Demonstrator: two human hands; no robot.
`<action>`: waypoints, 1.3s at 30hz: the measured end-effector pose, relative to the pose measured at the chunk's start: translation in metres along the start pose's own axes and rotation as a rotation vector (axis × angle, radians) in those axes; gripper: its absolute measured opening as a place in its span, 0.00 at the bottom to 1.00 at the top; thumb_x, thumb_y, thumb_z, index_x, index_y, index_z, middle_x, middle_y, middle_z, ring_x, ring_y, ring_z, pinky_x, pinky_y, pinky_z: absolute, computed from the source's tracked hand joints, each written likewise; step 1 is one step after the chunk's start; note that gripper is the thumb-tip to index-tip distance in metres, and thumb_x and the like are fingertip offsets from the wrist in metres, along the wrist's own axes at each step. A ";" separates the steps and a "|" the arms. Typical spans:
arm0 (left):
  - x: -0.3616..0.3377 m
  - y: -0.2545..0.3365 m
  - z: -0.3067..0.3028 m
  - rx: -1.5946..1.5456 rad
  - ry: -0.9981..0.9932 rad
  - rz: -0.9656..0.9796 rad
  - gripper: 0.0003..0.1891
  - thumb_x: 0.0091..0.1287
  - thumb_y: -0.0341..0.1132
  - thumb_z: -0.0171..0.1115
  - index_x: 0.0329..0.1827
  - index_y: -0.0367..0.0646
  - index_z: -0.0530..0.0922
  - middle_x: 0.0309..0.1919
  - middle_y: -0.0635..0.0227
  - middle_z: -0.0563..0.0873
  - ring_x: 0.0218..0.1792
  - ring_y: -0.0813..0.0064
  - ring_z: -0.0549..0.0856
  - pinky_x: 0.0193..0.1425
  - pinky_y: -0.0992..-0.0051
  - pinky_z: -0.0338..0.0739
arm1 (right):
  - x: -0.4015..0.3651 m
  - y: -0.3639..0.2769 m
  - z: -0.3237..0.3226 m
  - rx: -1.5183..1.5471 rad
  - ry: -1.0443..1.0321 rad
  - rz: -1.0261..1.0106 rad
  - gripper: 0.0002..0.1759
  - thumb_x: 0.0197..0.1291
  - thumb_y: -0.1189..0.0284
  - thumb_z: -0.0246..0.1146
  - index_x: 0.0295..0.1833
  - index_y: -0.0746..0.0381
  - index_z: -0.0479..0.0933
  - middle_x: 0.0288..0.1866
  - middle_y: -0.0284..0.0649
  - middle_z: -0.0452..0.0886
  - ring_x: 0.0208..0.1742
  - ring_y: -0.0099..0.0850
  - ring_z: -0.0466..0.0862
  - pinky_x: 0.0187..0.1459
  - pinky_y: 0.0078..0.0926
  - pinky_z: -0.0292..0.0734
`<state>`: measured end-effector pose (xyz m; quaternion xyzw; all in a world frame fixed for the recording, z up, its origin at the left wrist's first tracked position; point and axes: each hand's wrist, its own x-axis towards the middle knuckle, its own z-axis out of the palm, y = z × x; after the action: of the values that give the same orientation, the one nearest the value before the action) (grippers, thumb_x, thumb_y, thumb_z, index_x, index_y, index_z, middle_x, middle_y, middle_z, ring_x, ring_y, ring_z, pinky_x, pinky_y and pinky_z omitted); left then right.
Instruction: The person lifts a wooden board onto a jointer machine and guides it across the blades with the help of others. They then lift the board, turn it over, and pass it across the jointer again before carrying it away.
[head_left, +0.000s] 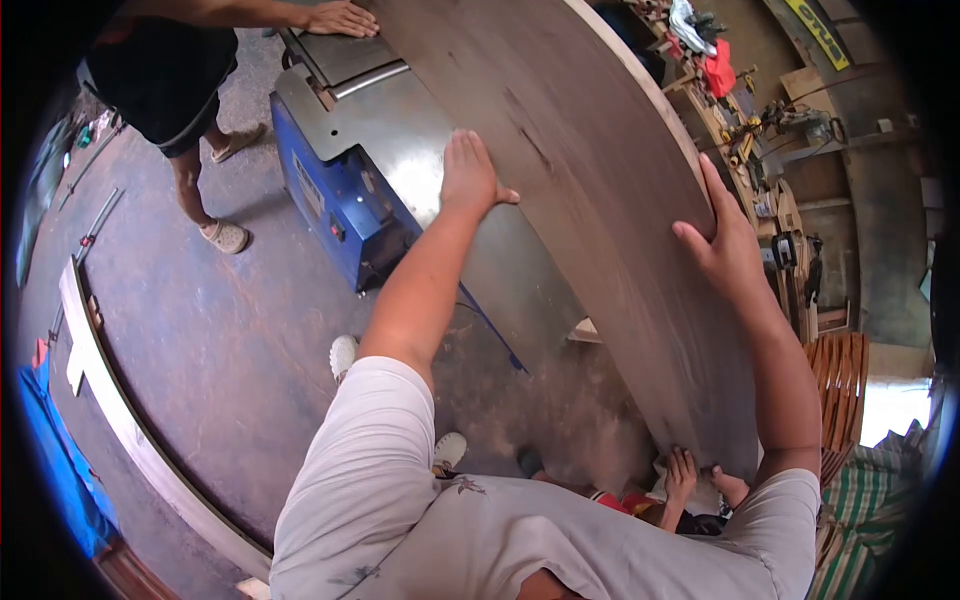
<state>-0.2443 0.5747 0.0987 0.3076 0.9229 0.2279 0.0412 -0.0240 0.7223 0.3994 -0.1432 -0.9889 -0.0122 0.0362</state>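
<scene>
A long, wide dark wooden board [590,170] lies across the metal bed [400,130] of a blue machine [335,200]. My left hand [474,175] is flat at the board's left edge, fingers stretched out and thumb spread. At the far right edge, my right hand [722,235] presses against the board's side with its fingers extended and thumb apart. Another person's hand [343,18] rests near the board's upper end. Below, a further person's hand [680,480] touches the board's lower end.
A person in dark shorts [165,80] stands at the upper left. A long pale plank [150,450] and a blue cloth [60,460] are at the left. Shelving with tools [745,130] runs along the right. Green striped fabric [865,510] hangs at the lower right.
</scene>
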 end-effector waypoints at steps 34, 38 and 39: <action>-0.004 0.001 -0.003 -0.033 0.050 0.010 0.73 0.46 0.71 0.74 0.78 0.18 0.48 0.79 0.33 0.56 0.83 0.44 0.52 0.86 0.54 0.44 | 0.212 -0.093 0.023 -0.048 0.073 -0.078 0.49 0.58 0.57 0.73 0.82 0.48 0.57 0.57 0.59 0.83 0.60 0.56 0.83 0.60 0.49 0.78; -0.004 0.001 -0.004 -0.010 -0.015 0.002 0.74 0.47 0.73 0.72 0.79 0.19 0.46 0.80 0.35 0.55 0.84 0.47 0.50 0.86 0.55 0.42 | 0.242 -0.103 0.030 -0.080 0.127 -0.133 0.48 0.58 0.55 0.73 0.81 0.51 0.58 0.56 0.57 0.84 0.60 0.53 0.83 0.60 0.48 0.78; -0.004 0.001 -0.002 -0.006 -0.004 0.001 0.74 0.47 0.73 0.72 0.79 0.19 0.46 0.80 0.35 0.55 0.84 0.47 0.50 0.86 0.55 0.42 | 0.248 -0.105 0.032 -0.081 0.123 -0.126 0.48 0.58 0.55 0.73 0.81 0.51 0.58 0.56 0.57 0.84 0.60 0.53 0.83 0.60 0.48 0.78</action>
<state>-0.2410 0.5727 0.1004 0.3084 0.9219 0.2301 0.0440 -0.2937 0.6926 0.3851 -0.0810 -0.9906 -0.0633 0.0902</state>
